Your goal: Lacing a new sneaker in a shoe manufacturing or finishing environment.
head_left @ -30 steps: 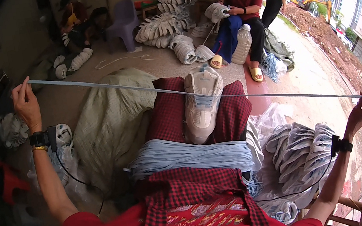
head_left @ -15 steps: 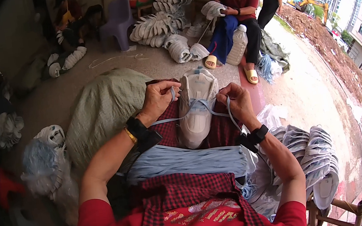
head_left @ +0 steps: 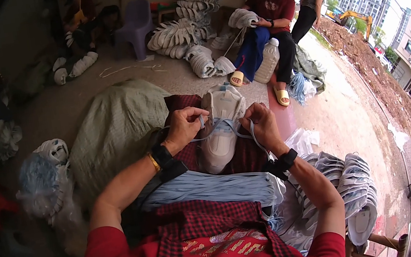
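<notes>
A white shoe upper [head_left: 219,147] lies on the dark red checked cloth over my lap, its toe toward me. A light blue shoelace [head_left: 224,124] crosses its front part, one length running out to each side. My left hand [head_left: 185,128], at the upper's left edge, pinches one length between thumb and fingers. On the right side my right hand [head_left: 262,125] grips the other length, whose tail hangs down past the wrist. Closer to my body, a thick bundle of light blue laces [head_left: 206,186] rests across my lap.
Stacked white shoe uppers [head_left: 349,181] stand at my right. A grey-green woven sack [head_left: 116,134] bulges at left, beside a plastic bag of laces [head_left: 40,177]. Ahead, a seated person [head_left: 273,9] handles uppers near a large plastic jug [head_left: 267,60] and a purple chair [head_left: 136,30].
Both hands have come closer to the upper, the right one moving left and slightly down. The lace lengths stretch out less far to the sides. The whole view has shifted a little.
</notes>
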A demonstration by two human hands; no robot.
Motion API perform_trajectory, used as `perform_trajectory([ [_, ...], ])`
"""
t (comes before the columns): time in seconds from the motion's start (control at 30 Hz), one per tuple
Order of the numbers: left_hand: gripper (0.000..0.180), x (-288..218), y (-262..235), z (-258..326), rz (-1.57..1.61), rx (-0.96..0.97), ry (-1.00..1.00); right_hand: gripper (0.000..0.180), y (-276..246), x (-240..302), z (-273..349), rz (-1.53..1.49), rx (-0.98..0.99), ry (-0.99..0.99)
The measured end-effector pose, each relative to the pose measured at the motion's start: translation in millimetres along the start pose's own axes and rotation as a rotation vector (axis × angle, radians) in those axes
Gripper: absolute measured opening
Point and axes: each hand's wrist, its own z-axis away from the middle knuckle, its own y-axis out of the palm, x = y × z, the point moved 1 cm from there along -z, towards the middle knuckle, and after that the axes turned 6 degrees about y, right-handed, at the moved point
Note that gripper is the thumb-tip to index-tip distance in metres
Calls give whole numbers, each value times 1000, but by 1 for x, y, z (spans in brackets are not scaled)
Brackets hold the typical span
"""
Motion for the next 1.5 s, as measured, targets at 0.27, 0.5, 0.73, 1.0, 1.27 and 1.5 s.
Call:
perform_trajectory([
  [0.27, 16, 4, -1, 2, 109, -73, -52, 13, 12, 19, -7, 253, 12, -86],
  [0.5, 16, 4, 6, 0, 53, -128, 3, 15, 0, 0, -15, -132, 257, 199],
  [0.73, 20, 1, 6, -9, -3, -133, 51, 19, -3, 0, -19, -200, 263, 257],
  [1.0, 44, -24, -8, -32, -342, 233, 168, 39, -3, 9, -25, 249, 238, -105],
  [1.27, 12, -60, -6, -72, -901, 710, 1067, 29, -14, 15, -53, 778, 486, -667],
  [1.5, 25, -59, -8, -81, -906, 986, 720, 15, -15, 28, -48, 858, 616, -593],
])
